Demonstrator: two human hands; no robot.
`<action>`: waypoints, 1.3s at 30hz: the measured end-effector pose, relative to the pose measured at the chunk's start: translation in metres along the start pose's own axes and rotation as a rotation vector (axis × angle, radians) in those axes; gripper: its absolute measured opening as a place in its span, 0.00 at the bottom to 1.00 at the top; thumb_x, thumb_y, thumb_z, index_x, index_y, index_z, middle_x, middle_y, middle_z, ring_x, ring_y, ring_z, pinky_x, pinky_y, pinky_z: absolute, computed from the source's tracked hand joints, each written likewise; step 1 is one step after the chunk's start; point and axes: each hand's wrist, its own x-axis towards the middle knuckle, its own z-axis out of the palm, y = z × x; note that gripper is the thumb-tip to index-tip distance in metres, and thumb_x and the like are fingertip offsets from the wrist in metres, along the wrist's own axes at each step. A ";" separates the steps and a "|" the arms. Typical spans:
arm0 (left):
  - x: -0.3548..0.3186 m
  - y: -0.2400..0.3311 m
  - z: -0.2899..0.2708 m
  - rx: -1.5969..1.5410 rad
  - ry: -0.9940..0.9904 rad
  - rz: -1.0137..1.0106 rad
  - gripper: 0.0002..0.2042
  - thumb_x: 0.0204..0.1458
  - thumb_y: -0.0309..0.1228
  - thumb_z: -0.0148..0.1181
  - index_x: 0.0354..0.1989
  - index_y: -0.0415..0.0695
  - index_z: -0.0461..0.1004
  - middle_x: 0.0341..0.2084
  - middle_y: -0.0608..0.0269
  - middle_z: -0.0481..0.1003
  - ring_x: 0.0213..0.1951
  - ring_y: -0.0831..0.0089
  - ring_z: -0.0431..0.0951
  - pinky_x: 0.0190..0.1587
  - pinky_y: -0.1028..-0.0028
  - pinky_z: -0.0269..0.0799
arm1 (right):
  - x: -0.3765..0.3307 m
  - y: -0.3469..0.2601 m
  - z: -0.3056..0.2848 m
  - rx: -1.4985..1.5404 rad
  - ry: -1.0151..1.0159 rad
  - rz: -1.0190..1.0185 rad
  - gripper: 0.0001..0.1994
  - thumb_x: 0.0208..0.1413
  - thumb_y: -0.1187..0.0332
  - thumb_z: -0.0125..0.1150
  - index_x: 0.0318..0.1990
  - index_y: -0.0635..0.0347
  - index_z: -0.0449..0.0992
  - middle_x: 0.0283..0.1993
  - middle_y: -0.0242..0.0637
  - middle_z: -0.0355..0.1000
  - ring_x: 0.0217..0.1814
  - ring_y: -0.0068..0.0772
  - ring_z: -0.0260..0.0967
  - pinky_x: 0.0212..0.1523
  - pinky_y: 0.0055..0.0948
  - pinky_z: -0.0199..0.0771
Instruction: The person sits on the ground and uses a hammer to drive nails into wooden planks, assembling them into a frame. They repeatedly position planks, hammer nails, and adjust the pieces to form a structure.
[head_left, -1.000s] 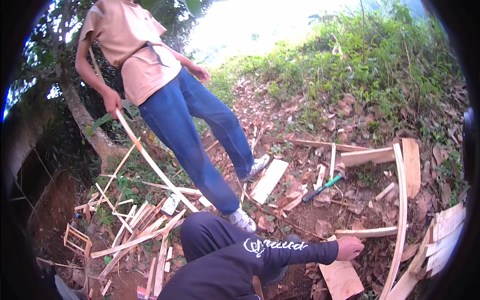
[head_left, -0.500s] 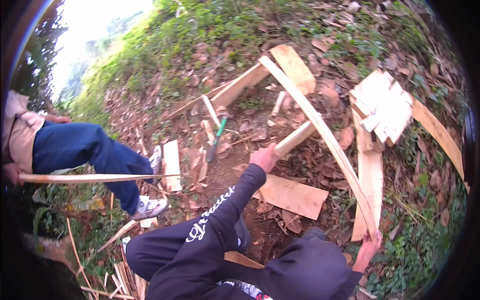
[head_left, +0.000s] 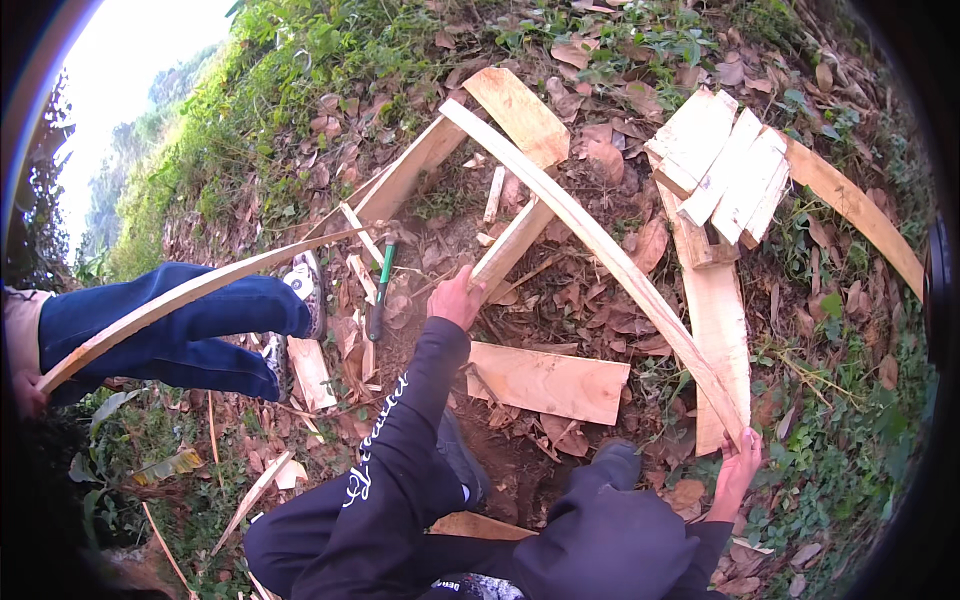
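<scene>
My left hand (head_left: pixel 457 298) is closed around the near end of a short wooden batten (head_left: pixel 512 243). Its far end meets or passes under a long, thin wooden strip (head_left: pixel 600 238), and I cannot tell which. That strip runs diagonally from the upper middle down to my right hand (head_left: pixel 738 465), whose fingers pinch its near end. Just below my left hand a flat board (head_left: pixel 560 382) lies on the ground. Left of that hand is a hammer with a green and dark handle (head_left: pixel 382 285).
At the left, a person in jeans (head_left: pixel 190 325) holds another long wooden strip (head_left: pixel 170 302) that reaches toward the hammer. Split wood pieces (head_left: pixel 725 165) are stacked on a block at the right, beside a plank (head_left: pixel 715 330). A broad board (head_left: pixel 520 115) lies farther off among leaves.
The other person's strip has swung upward at its far end and now slants. The whole scene has shifted left in view. Both my hands keep their holds.
</scene>
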 end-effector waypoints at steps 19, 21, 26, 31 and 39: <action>0.026 0.006 0.010 0.011 0.000 0.030 0.14 0.54 0.38 0.63 0.46 0.48 0.74 0.34 0.47 0.79 0.39 0.47 0.79 0.42 0.54 0.75 | 0.025 0.023 0.001 -0.081 0.038 0.076 0.12 0.64 0.60 0.61 0.48 0.57 0.72 0.42 0.31 0.72 0.37 0.26 0.74 0.36 0.21 0.73; 0.022 0.010 0.010 -0.026 0.010 0.177 0.13 0.53 0.37 0.63 0.45 0.47 0.74 0.34 0.50 0.79 0.39 0.49 0.80 0.42 0.55 0.75 | 0.026 0.021 -0.001 -0.095 0.036 0.063 0.13 0.64 0.60 0.62 0.48 0.56 0.72 0.41 0.30 0.72 0.36 0.25 0.73 0.35 0.20 0.73; 0.013 0.010 0.016 0.020 0.050 0.200 0.12 0.50 0.32 0.65 0.43 0.49 0.76 0.34 0.54 0.80 0.39 0.53 0.80 0.42 0.58 0.76 | 0.030 0.020 0.004 -0.093 0.045 0.073 0.12 0.64 0.61 0.61 0.47 0.58 0.71 0.40 0.32 0.73 0.33 0.24 0.72 0.33 0.20 0.73; 0.017 0.006 0.007 0.009 0.007 0.099 0.11 0.56 0.39 0.60 0.37 0.44 0.76 0.27 0.47 0.78 0.34 0.46 0.79 0.38 0.52 0.74 | 0.030 0.020 0.004 -0.089 0.031 0.037 0.12 0.64 0.61 0.62 0.46 0.58 0.71 0.40 0.32 0.73 0.34 0.24 0.72 0.33 0.20 0.73; 0.022 -0.004 0.009 -0.081 0.041 0.111 0.12 0.56 0.38 0.62 0.35 0.42 0.74 0.27 0.43 0.77 0.35 0.43 0.78 0.37 0.51 0.72 | 0.032 0.020 0.001 -0.102 0.048 0.042 0.11 0.65 0.61 0.61 0.47 0.58 0.71 0.40 0.32 0.73 0.34 0.24 0.72 0.34 0.20 0.74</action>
